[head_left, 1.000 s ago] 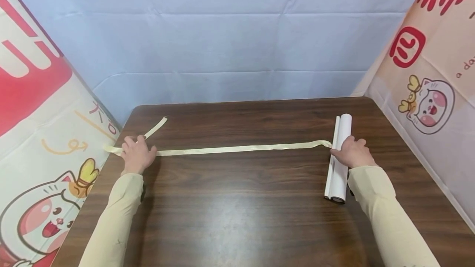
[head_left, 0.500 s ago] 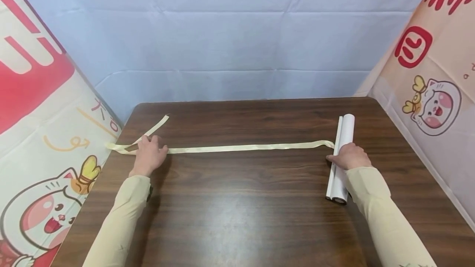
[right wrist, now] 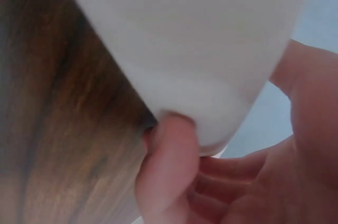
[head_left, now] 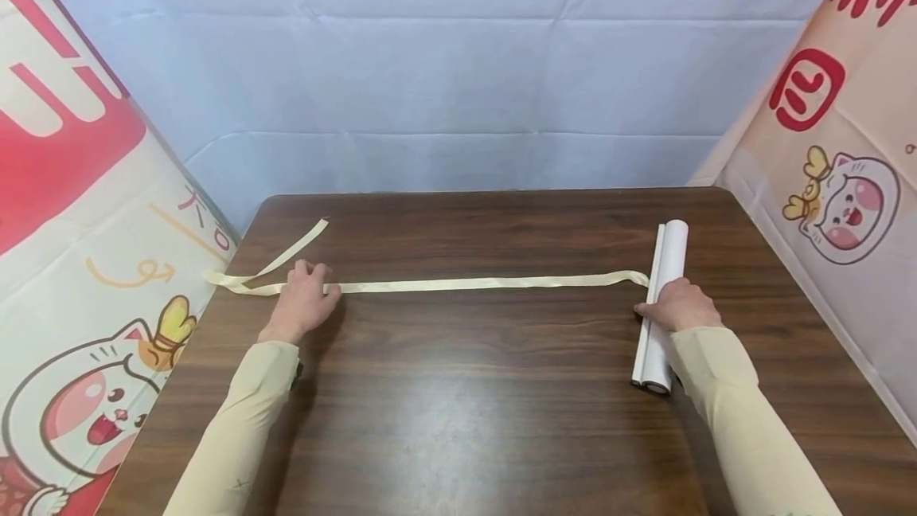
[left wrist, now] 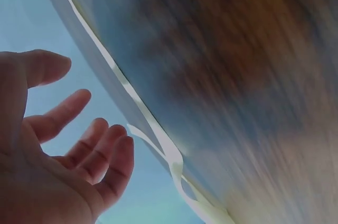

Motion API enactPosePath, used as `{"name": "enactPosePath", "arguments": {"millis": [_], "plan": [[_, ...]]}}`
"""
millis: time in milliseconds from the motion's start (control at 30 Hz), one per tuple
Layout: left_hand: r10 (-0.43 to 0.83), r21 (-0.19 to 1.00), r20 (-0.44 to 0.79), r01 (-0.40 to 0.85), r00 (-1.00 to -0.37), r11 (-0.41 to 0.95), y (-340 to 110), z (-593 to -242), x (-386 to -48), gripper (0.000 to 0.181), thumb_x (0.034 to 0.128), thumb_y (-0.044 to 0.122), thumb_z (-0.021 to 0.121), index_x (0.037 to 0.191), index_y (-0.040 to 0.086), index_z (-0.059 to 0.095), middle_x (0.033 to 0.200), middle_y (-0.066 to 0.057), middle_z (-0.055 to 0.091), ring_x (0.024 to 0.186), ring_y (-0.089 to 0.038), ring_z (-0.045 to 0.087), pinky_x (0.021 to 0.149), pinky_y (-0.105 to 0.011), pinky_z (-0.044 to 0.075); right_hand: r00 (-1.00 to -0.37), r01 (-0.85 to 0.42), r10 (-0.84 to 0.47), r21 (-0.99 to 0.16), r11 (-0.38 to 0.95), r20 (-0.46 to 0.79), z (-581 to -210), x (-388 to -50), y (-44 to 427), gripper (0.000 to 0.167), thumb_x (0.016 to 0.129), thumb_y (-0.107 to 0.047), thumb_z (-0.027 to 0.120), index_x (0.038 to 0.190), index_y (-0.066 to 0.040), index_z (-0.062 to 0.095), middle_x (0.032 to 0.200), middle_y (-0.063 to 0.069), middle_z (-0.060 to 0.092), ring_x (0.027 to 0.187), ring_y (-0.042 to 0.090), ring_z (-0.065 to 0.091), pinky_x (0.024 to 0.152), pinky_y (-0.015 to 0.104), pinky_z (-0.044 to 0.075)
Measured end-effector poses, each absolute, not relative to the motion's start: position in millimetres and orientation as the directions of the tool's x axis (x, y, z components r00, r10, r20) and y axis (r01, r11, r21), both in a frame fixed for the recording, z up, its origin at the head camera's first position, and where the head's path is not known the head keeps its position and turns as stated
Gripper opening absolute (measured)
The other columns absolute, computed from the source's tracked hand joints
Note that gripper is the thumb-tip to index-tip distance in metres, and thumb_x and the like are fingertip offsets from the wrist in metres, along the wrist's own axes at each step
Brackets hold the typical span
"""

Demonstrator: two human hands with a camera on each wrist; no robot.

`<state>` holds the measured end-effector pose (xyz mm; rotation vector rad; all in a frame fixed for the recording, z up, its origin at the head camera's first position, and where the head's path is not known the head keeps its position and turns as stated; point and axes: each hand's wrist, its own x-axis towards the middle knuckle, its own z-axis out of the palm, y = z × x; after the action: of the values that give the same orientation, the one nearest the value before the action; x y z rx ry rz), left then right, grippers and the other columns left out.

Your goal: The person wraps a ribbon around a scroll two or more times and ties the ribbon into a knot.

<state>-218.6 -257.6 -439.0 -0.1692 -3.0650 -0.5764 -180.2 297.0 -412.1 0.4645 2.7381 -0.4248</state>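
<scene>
Clasping a white roll (head_left: pixel 673 253) in the right grip (head_left: pixel 682 306), cream ribbon (head_left: pixel 458 284) beneath the loose-fingered left grip (head_left: pixel 301 302)

On my feed the far side is a pale blue sheet (head_left: pixel 430 78) with fold creases (head_left: pixel 430 18) running across. I've got a left banner (head_left: pixel 43 301) with a red patch (head_left: pixel 50 173) and a big cartoon face (head_left: pixel 86 420), plus a right banner (head_left: pixel 766 181) with a smaller cartoon (head_left: pixel 852 209). The surface (head_left: pixel 494 349) is dark wood-grain, rounded far corners, kinda soft glare (head_left: pixel 458 428) near the middle.
</scene>
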Motion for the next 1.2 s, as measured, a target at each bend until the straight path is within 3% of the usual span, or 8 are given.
{"name": "enactPosePath", "arguments": {"millis": [500, 700, 833, 1200], "plan": [[0.344, 0.332, 0.026, 0.333, -0.938, 0.882, -242.4, -451.4, -216.6, 0.036, 0.0907, 0.020, 0.058, 0.123, 0.002, 0.055, 0.123, -0.025, 0.042, 0.114, -0.043, 0.042, 0.088, -0.058, 0.040, -0.890, 0.325, 0.202, -0.260, 0.909, -0.408, -412.5, -180.1, 310.1, 0.066, 0.088, -0.037, 0.057, 0.108, 0.024, 0.043, 0.092, 0.036, 0.054, 0.079, 0.042, 0.059, 0.060, 0.044, 0.049], [0.398, 0.285, 0.036, 0.391, -0.917, 0.875, -236.1, -454.2, -214.7, 0.048, 0.0902, 0.018, 0.061, 0.137, 0.014, 0.049, 0.124, -0.027, 0.042, 0.109, -0.044, 0.046, 0.084, -0.059, 0.043, -0.890, 0.312, 0.185, -0.260, 0.914, -0.418, -415.5, -180.6, 313.5, 0.067, 0.090, -0.038, 0.055, 0.110, 0.025, 0.041, 0.095, 0.037, 0.053, 0.082, 0.044, 0.059, 0.064, 0.046, 0.049], [0.419, 0.250, 0.031, 0.413, -0.908, 0.876, -233.0, -455.8, -213.4, 0.053, 0.0895, 0.018, 0.061, 0.140, 0.021, 0.047, 0.126, -0.027, 0.043, 0.109, -0.046, 0.047, 0.082, -0.061, 0.044, -0.893, 0.295, 0.166, -0.264, 0.918, -0.419, -415.9, -180.8, 314.7, 0.066, 0.091, -0.037, 0.054, 0.109, 0.025, 0.041, 0.094, 0.037, 0.053, 0.082, 0.043, 0.059, 0.064, 0.045, 0.049], [0.407, 0.221, 0.006, 0.399, -0.913, 0.890, -227.8, -455.4, -208.2, 0.046, 0.0922, 0.018, 0.057, 0.137, 0.025, 0.052, 0.127, -0.021, 0.044, 0.108, -0.041, 0.047, 0.085, -0.060, 0.042, -0.901, 0.306, 0.151, -0.347, 0.887, -0.408, -413.8, -175.5, 313.8, 0.058, 0.090, -0.034, 0.054, 0.106, 0.021, 0.043, 0.087, 0.030, 0.053, 0.073, 0.034, 0.061, 0.054, 0.033, 0.052]]}}
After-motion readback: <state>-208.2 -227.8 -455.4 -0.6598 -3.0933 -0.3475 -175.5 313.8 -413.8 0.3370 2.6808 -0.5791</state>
